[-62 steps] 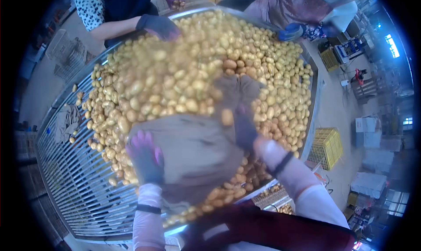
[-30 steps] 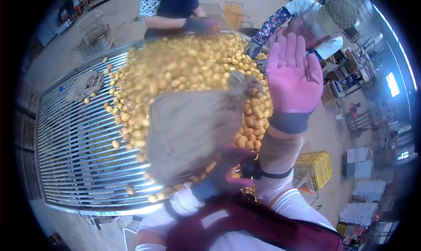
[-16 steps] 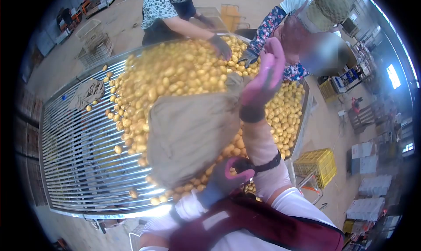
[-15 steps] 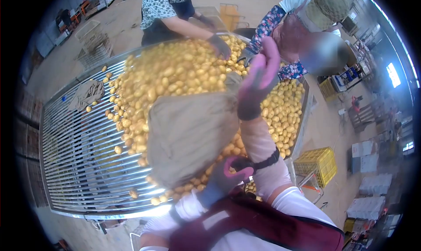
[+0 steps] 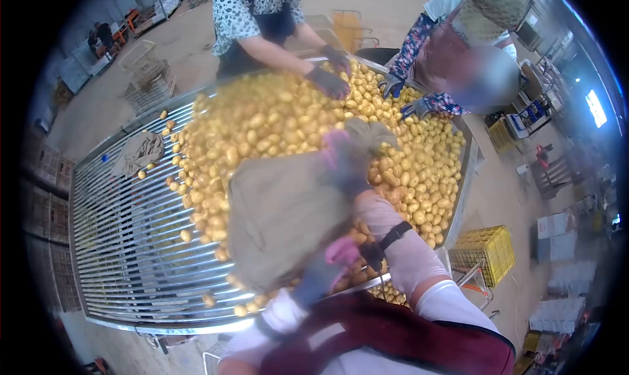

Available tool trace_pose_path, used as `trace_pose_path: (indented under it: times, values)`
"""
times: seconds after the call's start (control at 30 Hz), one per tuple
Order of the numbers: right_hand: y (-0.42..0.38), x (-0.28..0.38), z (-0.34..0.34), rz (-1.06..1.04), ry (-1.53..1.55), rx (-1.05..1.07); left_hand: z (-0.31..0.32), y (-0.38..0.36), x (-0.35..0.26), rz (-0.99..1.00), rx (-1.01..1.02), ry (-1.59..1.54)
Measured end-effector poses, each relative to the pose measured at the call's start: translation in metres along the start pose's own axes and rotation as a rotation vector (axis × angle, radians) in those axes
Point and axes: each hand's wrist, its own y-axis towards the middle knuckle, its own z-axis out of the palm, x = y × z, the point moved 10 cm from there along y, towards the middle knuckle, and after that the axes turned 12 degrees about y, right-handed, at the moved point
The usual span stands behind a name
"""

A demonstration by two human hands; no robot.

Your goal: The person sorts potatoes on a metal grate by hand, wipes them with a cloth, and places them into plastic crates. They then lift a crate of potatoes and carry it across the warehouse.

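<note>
Fingers of right hand (image 5: pixel 344 162), raised open earlier, now grip sack (image 5: pixel 282 211); left hand (image 5: pixel 327 267) clutches its bottom.

A produce-packing warehouse: potatoes (image 5: pixel 275 123) heaped on a slatted sorting table (image 5: pixel 124 244).

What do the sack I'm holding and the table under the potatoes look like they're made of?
The sack looks like coarse woven cloth, perhaps burlap: dull brown-grey, matte, creased and gathered where the right hand grips its top. The table looks like bare metal: parallel silvery bars with bright glints and a shiny rim. The potatoes lie piled on those bars.
</note>
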Motion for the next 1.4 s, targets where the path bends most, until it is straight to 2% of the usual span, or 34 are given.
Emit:
trace_pose_path:
  times: [0.07, 0.1, 0.17, 0.2, 0.27, 0.3, 0.4, 0.47, 0.53, 0.6, 0.63, 0.7, 0.73, 0.8, 0.87, 0.93, 1.03, 1.1, 1.17, 1.2, 1.27, 1.33, 1.4]
  values:
    - [-0.032, -0.041, 0.008, 0.050, -0.119, 0.064, -0.062, -0.012, -0.060, 0.444, -0.437, 1.060]
    - [-0.049, -0.051, 0.012, 0.045, -0.211, 0.133, -0.065, -0.028, -0.087, 0.664, -0.650, 1.591]
    - [-0.086, -0.083, 0.020, 0.173, -0.081, 0.186, -0.090, -0.040, -0.113, 0.547, -0.840, 1.907]
    - [-0.095, -0.098, 0.027, 0.239, -0.016, 0.215, -0.110, -0.036, -0.117, 0.434, -0.831, 1.956]
    - [-0.086, -0.113, 0.034, 0.328, 0.002, 0.335, -0.144, -0.025, -0.117, 0.194, -0.814, 2.035]
    - [-0.082, -0.119, 0.038, 0.375, 0.011, 0.393, -0.147, -0.019, -0.117, 0.159, -0.825, 2.078]
    - [-0.044, -0.128, 0.060, 0.230, -0.244, 0.407, -0.158, 0.002, -0.136, 0.071, -0.829, 2.180]
    - [-0.029, -0.157, 0.083, 0.225, -0.408, 0.381, -0.167, 0.012, -0.155, -0.043, -0.774, 2.178]
    - [-0.030, -0.162, 0.093, 0.270, -0.453, 0.383, -0.176, 0.034, -0.175, 0.048, -0.796, 2.130]
    - [-0.031, -0.159, 0.090, 0.360, -0.396, 0.386, -0.192, 0.060, -0.178, 0.176, -0.954, 2.226]
    - [-0.042, -0.154, 0.091, 0.311, -0.413, 0.384, -0.188, 0.061, -0.180, 0.244, -1.033, 2.269]
    - [-0.070, -0.141, 0.094, 0.199, -0.445, 0.385, -0.177, 0.048, -0.163, 0.367, -0.971, 2.191]
    - [-0.081, -0.120, 0.082, 0.155, -0.419, 0.468, -0.170, 0.036, -0.154, 0.423, -0.945, 2.150]
    - [-0.105, -0.065, 0.044, 0.086, -0.314, 0.580, -0.171, 0.001, -0.116, 0.358, -0.765, 2.039]
    - [-0.123, -0.030, 0.029, 0.081, -0.209, 0.635, -0.172, -0.019, -0.098, 0.182, -0.647, 1.941]
    - [-0.128, -0.015, 0.027, 0.118, -0.153, 0.687, -0.176, -0.009, -0.100, 0.130, -0.641, 1.961]
    - [-0.101, -0.066, 0.069, 0.172, -0.125, 0.582, -0.179, 0.016, -0.130, 0.152, -0.662, 2.058]
    - [-0.077, -0.106, 0.111, 0.098, -0.562, 0.705, -0.202, 0.048, -0.153, 0.187, -0.703, 2.070]
    - [-0.051, -0.106, 0.108, 0.303, -0.488, 0.784, -0.227, 0.078, -0.170, 0.285, -0.842, 2.110]
    - [-0.051, -0.114, 0.118, 0.276, -0.494, 0.777, -0.225, 0.085, -0.181, 0.326, -0.921, 2.141]
    - [-0.066, -0.125, 0.128, 0.282, -0.463, 0.729, -0.221, 0.091, -0.191, 0.211, -0.892, 2.086]
    - [-0.076, -0.130, 0.123, 0.355, -0.395, 0.660, -0.220, 0.077, -0.179, 0.224, -0.818, 1.983]
    - [-0.087, -0.117, 0.108, 0.260, -0.331, 0.631, -0.215, 0.057, -0.169, 0.259, -0.737, 1.926]
